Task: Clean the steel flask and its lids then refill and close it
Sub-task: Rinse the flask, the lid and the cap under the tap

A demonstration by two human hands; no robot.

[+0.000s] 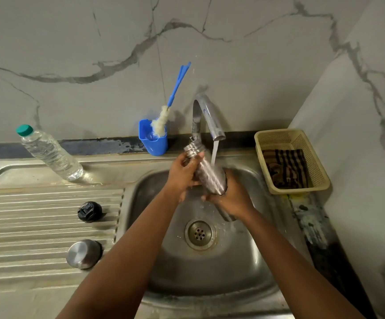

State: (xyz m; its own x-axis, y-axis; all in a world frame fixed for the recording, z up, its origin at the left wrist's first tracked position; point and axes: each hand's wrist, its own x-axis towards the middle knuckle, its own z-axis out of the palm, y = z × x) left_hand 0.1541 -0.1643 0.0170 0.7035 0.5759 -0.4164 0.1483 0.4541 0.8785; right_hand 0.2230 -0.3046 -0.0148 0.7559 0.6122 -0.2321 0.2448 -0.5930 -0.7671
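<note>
Steel flask (210, 178) held tilted under running tap (206, 116), gripped by left hand (183, 172) and right hand (233, 196); black lid (89, 211), steel lid (83, 253) set on drainboard (37, 226).

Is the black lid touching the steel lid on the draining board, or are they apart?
Apart. The head view shows the black lid and the steel lid with bare ribs of the draining board plainly between them.

Both forearms reached fwd, converging. Left hand (183, 171) curled round flask (207, 173) near its neck; right hand (233, 199) gripped its lower body, fingers wrapped.
</note>
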